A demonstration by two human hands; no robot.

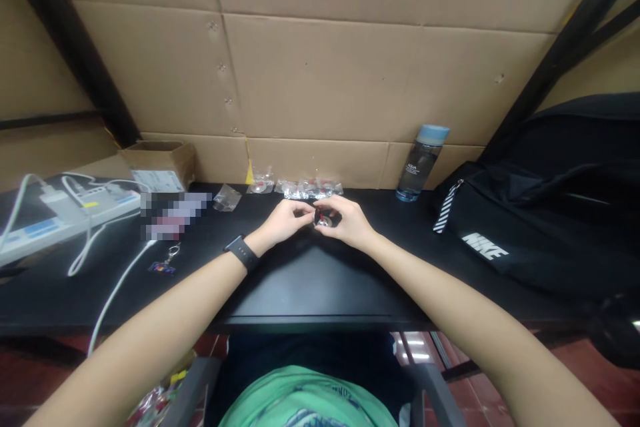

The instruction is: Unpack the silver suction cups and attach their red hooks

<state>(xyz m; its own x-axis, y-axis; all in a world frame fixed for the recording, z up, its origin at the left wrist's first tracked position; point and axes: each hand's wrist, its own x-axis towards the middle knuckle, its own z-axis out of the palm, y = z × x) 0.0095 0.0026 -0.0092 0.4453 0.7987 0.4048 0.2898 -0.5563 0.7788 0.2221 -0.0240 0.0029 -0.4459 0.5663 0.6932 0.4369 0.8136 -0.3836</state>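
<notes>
Between the fingertips of both hands, just above the black table (305, 280), is a small shiny round piece (324, 221) with some red on it; its exact kind is too small to make out. My left hand (286, 221), with a dark watch on the wrist, pinches toward its left side. My right hand (349, 221) curls thumb and fingers around its right side. Just beyond the hands lies a row of small clear plastic packets (305, 188) with shiny contents. Another clear packet (227, 197) lies to their left.
A water bottle (420, 163) with a blue cap stands at the back right beside a black bag (540, 227). On the left are a white power strip (70, 220) with cables, an open cardboard box (165, 163) and a keychain (164, 267). Cardboard panels (320, 80) close off the back.
</notes>
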